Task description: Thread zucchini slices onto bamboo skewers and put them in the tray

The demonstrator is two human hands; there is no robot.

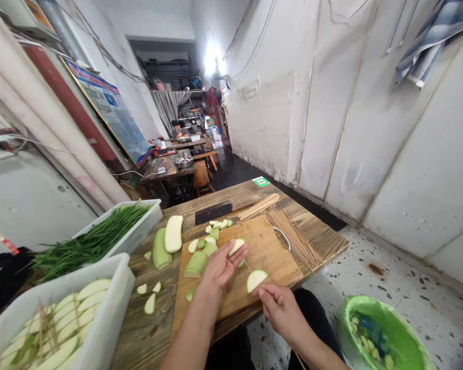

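Note:
My left hand is turned palm up over the cutting board, its fingers closed on a pale zucchini slice. Close to the board's front edge, my right hand pinches a thin wooden skewer that carries a half-moon zucchini slice. The skewer's tip pokes out past the slice toward my left hand. Beside my left hand, cut zucchini slices lie fanned on the board, with small end pieces behind them. Two zucchini halves rest on the table left of the board.
Loose skewers and a dark-bladed knife lie behind and right of the board. At left stand a white tub of skewered slices and a tray of green chives. A green bin is on the floor. A person sits far back.

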